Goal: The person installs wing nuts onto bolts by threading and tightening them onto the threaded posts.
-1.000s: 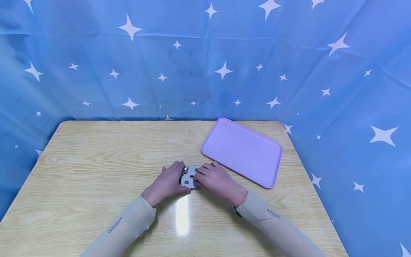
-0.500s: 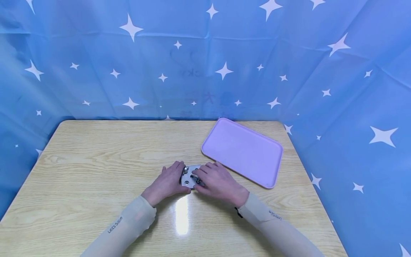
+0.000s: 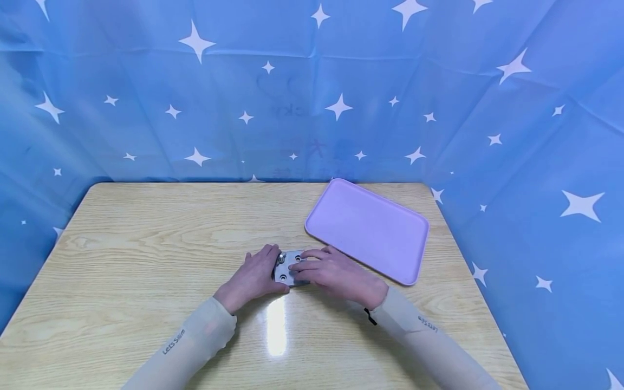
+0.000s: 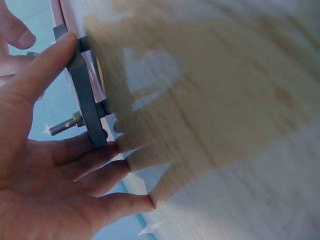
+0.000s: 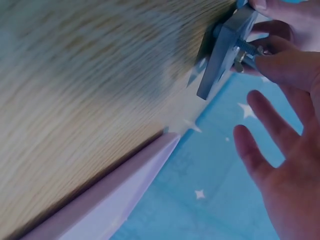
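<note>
A grey metal plate with several holes stands close over the wooden table, on dark round pegs seen beneath it in the left wrist view. My left hand grips its left side, thumb on the near edge and fingers at the far edge. Near the far left corner a threaded bolt with a nut sticks up. On the right half, my right hand pinches a small wing nut on another bolt between thumb and forefinger. Its other fingers are spread, and it partly hides the plate in the head view.
Behind and to the right lies a shallow purple tray, its near edge close to my right hand. The wooden table ends at a blue star-patterned cloth behind and on both sides.
My right fingers loosened, baring the right bolt half a second ago, and have come together over it again, with the wrist swung slightly right. The left hand and plate stay put.
</note>
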`<state>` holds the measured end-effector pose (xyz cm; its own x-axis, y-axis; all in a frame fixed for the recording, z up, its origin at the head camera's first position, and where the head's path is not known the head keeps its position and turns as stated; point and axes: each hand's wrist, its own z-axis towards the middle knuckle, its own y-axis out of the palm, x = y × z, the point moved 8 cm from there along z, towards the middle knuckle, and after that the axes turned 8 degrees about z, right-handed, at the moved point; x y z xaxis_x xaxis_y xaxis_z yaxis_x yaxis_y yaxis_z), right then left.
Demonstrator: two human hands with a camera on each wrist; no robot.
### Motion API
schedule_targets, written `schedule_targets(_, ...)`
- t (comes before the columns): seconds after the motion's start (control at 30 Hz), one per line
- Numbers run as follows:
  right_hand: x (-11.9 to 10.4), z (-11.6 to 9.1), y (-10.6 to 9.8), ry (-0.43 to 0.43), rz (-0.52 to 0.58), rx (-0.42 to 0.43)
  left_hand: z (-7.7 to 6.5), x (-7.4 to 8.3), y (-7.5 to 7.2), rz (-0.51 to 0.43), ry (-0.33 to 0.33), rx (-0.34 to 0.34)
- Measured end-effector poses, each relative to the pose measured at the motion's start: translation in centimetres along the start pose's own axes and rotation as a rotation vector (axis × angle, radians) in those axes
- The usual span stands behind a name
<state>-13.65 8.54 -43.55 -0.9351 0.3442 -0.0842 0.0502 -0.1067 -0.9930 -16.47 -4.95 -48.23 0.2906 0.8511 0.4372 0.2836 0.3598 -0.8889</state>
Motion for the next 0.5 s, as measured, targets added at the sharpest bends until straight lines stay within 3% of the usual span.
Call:
schedule_targets(0.17, 0.1, 0.2, -0.2, 0.026, -0.019, 0.039, -0.1, 0.0, 0.0, -0.008, -0.009, -0.005)
schedule_targets(0.37, -0.1, 0.7, -0.3, 0.046, -0.086, 0.149, -0.2, 0.0, -0.1, -0.012, -0.008, 0.000)
schedule_targets(0.5, 0.0, 1.2, -0.1, 0.098, -0.052, 0.218, -0.2, 0.1, -0.2, -0.010, -0.007, -0.001)
